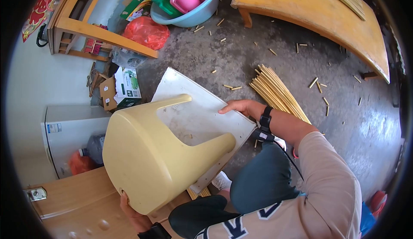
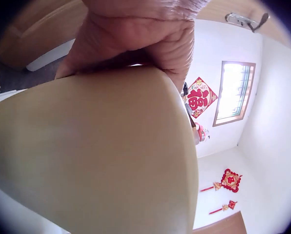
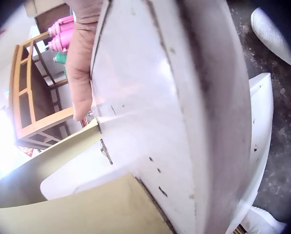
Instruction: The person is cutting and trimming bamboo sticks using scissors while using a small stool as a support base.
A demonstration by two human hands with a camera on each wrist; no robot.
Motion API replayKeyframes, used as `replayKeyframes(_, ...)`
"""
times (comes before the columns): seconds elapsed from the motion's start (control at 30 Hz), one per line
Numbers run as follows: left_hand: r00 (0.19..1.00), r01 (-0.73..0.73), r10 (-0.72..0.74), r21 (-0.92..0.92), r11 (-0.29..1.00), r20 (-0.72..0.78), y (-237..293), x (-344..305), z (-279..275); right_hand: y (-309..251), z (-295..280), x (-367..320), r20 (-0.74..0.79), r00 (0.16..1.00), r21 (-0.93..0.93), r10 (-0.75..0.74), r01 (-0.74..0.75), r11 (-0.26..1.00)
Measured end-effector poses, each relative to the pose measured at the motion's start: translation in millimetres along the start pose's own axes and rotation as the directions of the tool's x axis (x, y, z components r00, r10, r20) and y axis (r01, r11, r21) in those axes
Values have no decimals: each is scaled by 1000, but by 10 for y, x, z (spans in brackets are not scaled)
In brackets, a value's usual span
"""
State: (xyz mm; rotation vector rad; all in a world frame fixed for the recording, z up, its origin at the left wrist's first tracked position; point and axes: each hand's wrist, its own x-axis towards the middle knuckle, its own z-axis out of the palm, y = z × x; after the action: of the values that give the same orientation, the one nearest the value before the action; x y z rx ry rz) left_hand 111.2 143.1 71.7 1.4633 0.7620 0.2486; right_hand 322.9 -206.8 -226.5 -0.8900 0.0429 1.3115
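A pale yellow plastic stool (image 1: 150, 153) lies tilted, its seat toward the lower left and its legs overlapping a white board (image 1: 189, 84). My left hand (image 1: 132, 211) grips the seat's edge near a small hole; in the left wrist view, the left hand (image 2: 140, 39) bends over the stool's rim (image 2: 101, 146). My right hand (image 1: 238, 106) holds the board's far right edge, thumb on the upper face, the other fingers hidden. The right wrist view shows the right hand (image 3: 82, 63) along the edge of the white board (image 3: 135, 97), with the stool legs (image 3: 87, 209) against the board.
A bundle of thin sticks (image 1: 279, 90) lies on the floor beyond my right arm, with several short cut pieces scattered about. A wooden bench (image 1: 301, 6) stands at the upper right. A blue basin (image 1: 189, 21) holds pink and green flasks beside a wooden frame (image 1: 103, 30).
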Motion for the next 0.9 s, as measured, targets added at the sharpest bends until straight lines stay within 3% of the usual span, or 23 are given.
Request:
replayKeyframes(0.1,999,34,-34,-20,999,21,-32,7,-161,-2,119,-95,4,1000,77,-19,18,997)
replayKeyframes(0.2,993,12,-10,-16,1000,119,-13,-85,-90,-44,273,-265,-109,993,203,-32,54,978)
replayKeyframes(0.27,953,-226,209,-55,973,-220,70,-395,154,-59,299,-283,-145,989,201,1,29,979)
replayKeyframes(0.37,941,-242,234,-3,970,-244,335,-513,-70,-1,293,-191,-145,988,194,-43,71,978)
replayKeyframes(0.47,941,-263,277,94,960,-194,584,-516,-667,-195,559,-318,-205,972,60,-112,127,990)
replayKeyframes(0.5,947,-300,305,61,952,-101,669,-480,-898,-191,548,-252,-187,977,46,-102,113,993)
replayKeyframes(0.53,943,-303,308,61,951,-128,658,-522,-1116,-160,495,-169,-162,976,-8,-146,146,989)
replayKeyframes(0.6,897,-392,385,13,920,-219,690,-603,-1139,-225,607,-183,-117,977,-81,-180,171,982)
replayKeyframes(0.67,893,-408,407,37,912,-193,716,-608,-1268,-360,900,-478,-349,902,-96,-255,236,967)
replayKeyframes(0.7,894,-422,426,61,905,-140,690,-610,-1295,-347,861,-430,-341,905,-115,-253,227,967)
replayKeyframes(0.77,883,-423,413,4,906,-222,646,-595,-1140,-299,690,-331,-178,934,-166,-311,283,945)
replayKeyframes(0.83,871,-419,386,-50,906,-304,618,-559,-1029,-361,752,-437,-191,929,-178,-317,285,942)
replayKeyframes(0.9,891,-411,383,-77,908,-243,558,-517,-1071,-451,810,-561,-198,922,-197,-332,294,935)
